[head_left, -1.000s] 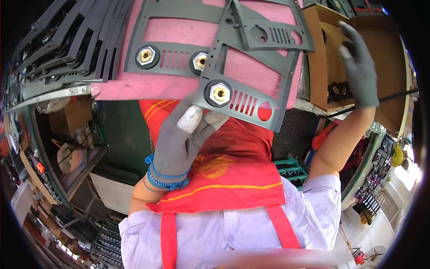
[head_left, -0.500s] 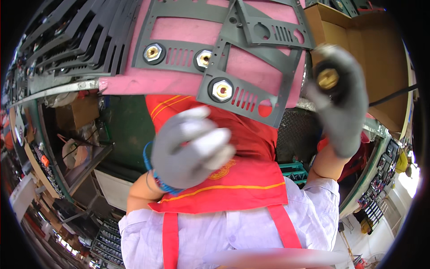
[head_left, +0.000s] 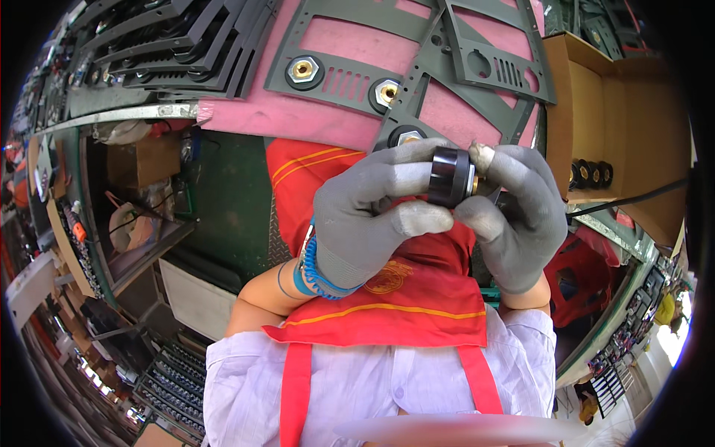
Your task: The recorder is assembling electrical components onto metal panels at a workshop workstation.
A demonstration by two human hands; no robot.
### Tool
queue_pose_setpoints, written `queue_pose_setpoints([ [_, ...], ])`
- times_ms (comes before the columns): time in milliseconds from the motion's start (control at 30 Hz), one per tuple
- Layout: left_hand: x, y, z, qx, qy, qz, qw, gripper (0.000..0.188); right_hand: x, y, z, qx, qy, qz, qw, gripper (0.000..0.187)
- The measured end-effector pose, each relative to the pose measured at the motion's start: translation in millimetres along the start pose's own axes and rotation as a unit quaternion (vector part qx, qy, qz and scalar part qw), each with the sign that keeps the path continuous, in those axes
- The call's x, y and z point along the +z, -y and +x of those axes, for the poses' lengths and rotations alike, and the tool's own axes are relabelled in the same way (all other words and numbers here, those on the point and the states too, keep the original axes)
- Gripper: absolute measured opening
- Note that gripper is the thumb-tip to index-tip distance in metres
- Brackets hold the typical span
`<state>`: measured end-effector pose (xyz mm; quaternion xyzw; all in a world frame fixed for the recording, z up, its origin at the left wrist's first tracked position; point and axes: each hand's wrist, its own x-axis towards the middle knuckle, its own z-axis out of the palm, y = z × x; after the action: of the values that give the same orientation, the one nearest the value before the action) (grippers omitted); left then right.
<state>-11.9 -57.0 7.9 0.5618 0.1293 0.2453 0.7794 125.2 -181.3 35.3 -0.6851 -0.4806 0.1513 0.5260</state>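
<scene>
Both gloved hands meet in front of the red apron, around a black round fitting (head_left: 445, 176) with a silver nut (head_left: 471, 181) and a brass end. My left hand (head_left: 354, 212) grips the black body between fingers and thumb. On the nut side, the fingertips of my right hand (head_left: 525, 216) close around the brass end. Just beyond the hands, a slotted grey metal panel (head_left: 426, 119) overlaps others, its own fitting (head_left: 408, 137) partly covered by my left fingers. Another grey panel (head_left: 346, 83) carries two fittings with silver hex nuts and brass centres.
Pink sheeting (head_left: 238, 114) covers the bench under the panels. Stacked grey panels (head_left: 231, 63) stand at the far left. On the right, an open cardboard box (head_left: 633, 112) contains several black fittings (head_left: 592, 173). A black cable (head_left: 633, 195) crosses the box's near side.
My right hand has come left from beside the box with the black fitting. My left hand has moved up and right and now grips it too. The view has shifted slightly.
</scene>
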Motion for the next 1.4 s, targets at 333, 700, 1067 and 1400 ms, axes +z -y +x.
queue_pose_setpoints([
  [333,-16,9,-20,-0.273,0.004,-0.317,0.908,0.033,10,8,4,-0.214,0.172,0.070,0.959,0.012],
  [700,-28,21,-27,-0.222,0.126,-0.371,0.893,0.034,-19,-18,24,-0.023,-0.167,-0.098,0.981,0.019],
  [1067,-23,29,-26,-0.214,0.078,-0.379,0.897,0.031,-13,-18,18,-0.030,-0.052,-0.057,0.997,0.022],
  [1400,-27,30,-27,-0.358,0.094,-0.462,0.806,0.035,2,-9,-1,-0.187,0.134,-0.088,0.969,0.031],
])
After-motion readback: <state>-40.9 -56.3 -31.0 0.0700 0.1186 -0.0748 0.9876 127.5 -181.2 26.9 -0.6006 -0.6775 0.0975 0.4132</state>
